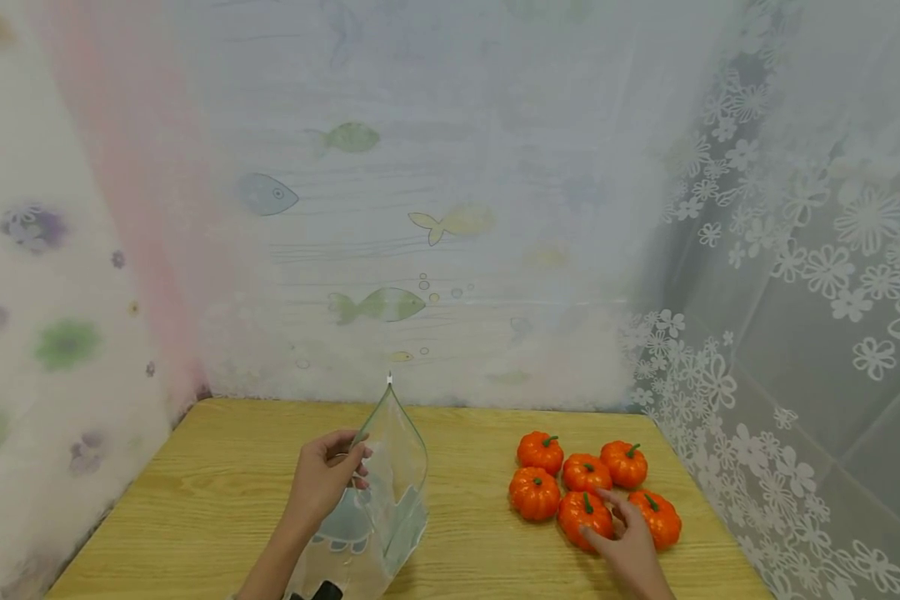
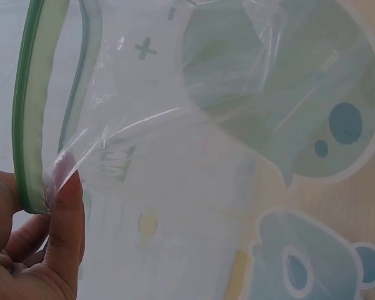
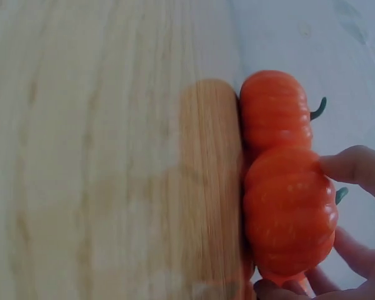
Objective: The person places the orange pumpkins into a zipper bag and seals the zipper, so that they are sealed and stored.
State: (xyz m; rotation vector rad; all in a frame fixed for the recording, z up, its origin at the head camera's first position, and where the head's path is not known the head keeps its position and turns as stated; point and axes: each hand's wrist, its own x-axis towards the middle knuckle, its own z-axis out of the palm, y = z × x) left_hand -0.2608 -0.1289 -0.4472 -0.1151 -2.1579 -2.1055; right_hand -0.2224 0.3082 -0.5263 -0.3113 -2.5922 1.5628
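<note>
A clear zip bag (image 1: 401, 467) with a green rim and pale blue cartoon prints stands on the left, its mouth spread apart. My left hand (image 1: 333, 471) pinches one side of that rim between thumb and fingers, plain in the left wrist view. To the right, several small orange toy pumpkins (image 1: 534, 493) with green stems sit clustered on the table. My right hand (image 1: 630, 546) holds the front middle pumpkin (image 1: 576, 521), thumb on one side and fingers on the other. In the right wrist view this pumpkin (image 3: 287, 215) overlaps another behind it.
The light wooden table (image 1: 465, 517) meets a wall covering with printed fish (image 1: 390, 304) at the back. A grey wall with white flower shapes (image 1: 825, 267) borders the right side. A small black object (image 1: 327, 591) shows at the bottom edge, its kind unclear.
</note>
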